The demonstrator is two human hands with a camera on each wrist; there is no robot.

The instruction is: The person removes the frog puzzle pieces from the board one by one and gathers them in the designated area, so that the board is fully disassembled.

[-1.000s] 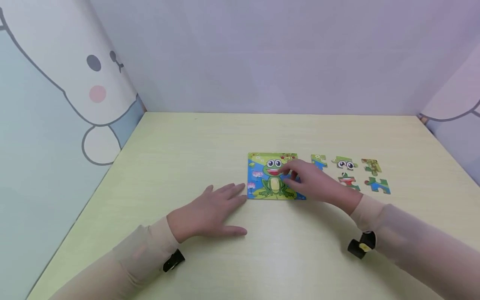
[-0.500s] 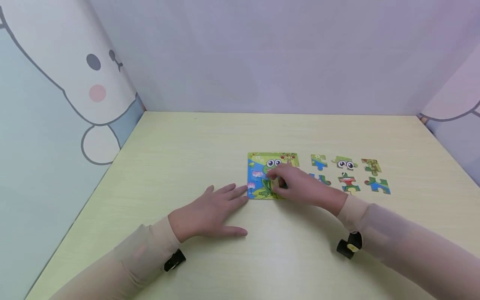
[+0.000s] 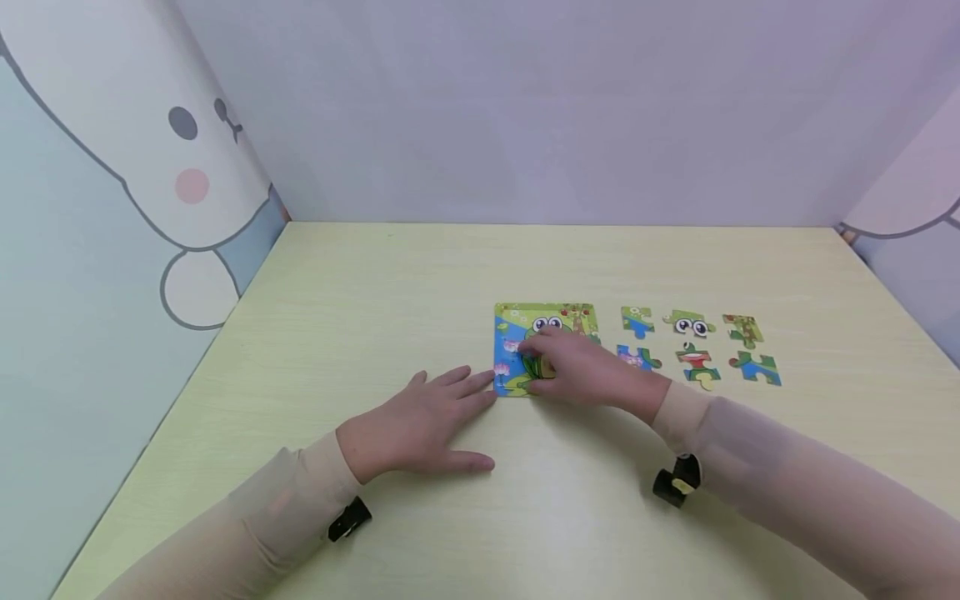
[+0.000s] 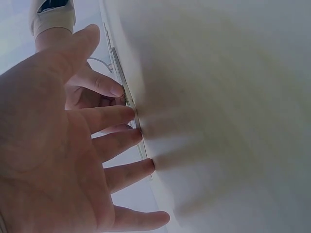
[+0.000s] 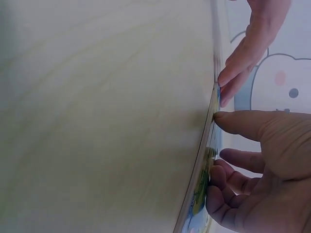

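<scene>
My frog-picture puzzle board [image 3: 507,331] lies flat beneath my right hand [image 3: 585,364]; six loose jigsaw pieces [image 3: 696,358] sit at its three o'clock.

There are six flat, loose, multicoloured jigsaw pieces [image 3: 697,365], in two rows of three, and one flat, square, green-and-blue frog-printed board [image 3: 507,333]. Two bare hands show, one left hand [image 3: 416,425] and one right hand [image 3: 581,367], with two pale beige fabric sleeves [image 3: 787,467], two small black wrist devices [image 3: 349,519] and one pale yellow, smooth-topped bench [image 3: 375,300].
</scene>
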